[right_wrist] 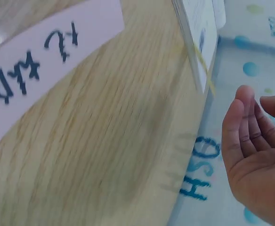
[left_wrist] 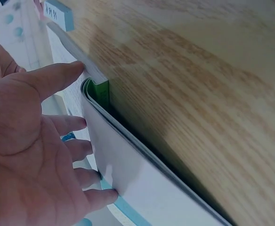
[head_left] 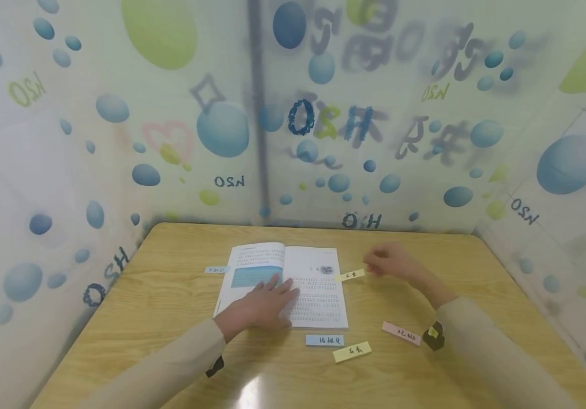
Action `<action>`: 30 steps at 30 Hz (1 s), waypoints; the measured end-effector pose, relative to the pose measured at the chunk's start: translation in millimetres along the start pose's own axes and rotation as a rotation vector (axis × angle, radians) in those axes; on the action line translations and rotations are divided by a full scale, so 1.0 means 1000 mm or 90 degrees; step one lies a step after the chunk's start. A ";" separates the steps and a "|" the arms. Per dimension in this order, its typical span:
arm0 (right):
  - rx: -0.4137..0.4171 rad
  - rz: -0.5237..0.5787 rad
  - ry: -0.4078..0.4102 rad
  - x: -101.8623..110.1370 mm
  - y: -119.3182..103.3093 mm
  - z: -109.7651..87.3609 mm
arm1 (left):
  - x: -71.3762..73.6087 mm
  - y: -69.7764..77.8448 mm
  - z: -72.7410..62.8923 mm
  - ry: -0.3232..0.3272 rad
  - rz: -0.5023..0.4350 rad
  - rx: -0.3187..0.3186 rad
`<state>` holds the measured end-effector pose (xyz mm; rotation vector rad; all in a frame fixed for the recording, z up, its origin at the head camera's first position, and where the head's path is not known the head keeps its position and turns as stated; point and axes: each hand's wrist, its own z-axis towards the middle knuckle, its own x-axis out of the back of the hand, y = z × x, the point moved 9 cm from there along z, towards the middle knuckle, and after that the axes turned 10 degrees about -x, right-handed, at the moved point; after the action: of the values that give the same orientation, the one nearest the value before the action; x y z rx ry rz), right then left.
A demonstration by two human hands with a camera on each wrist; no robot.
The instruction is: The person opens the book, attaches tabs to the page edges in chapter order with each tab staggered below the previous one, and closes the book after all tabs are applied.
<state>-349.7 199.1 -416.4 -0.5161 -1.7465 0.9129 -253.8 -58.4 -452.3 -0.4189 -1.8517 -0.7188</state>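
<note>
An open book (head_left: 318,258) lies on the table with printed text on both pages. My left hand (head_left: 268,304) rests on it near the spine, fingers spread; the left wrist view shows thumb and fingertips touching the pages. A yellow sticky note (head_left: 352,275) with handwriting juts from the right page's edge. Just right of its outer end is my right hand (head_left: 395,264), fingers loosely bent. In the right wrist view, a gap separates thumb from fingers, and the yellow strip (right_wrist: 204,68) is apart from them. A blue sticky note (head_left: 216,270) sticks out from the left page.
Below the book lie a blue sticky-note pad (head_left: 324,340) and a yellow one (head_left: 352,351). A pink one (head_left: 401,333) lies near the right wrist. The wooden table (head_left: 159,255) meets walls patterned with blue and green dots (head_left: 223,129).
</note>
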 end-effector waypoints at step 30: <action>0.164 -0.416 -0.133 -0.124 -0.029 -0.052 | -0.002 0.005 -0.009 0.034 0.031 -0.037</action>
<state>-255.3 110.1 -460.2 0.3223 -1.7793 0.7113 -244.2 -60.2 -450.1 -0.4763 -1.7688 -0.7459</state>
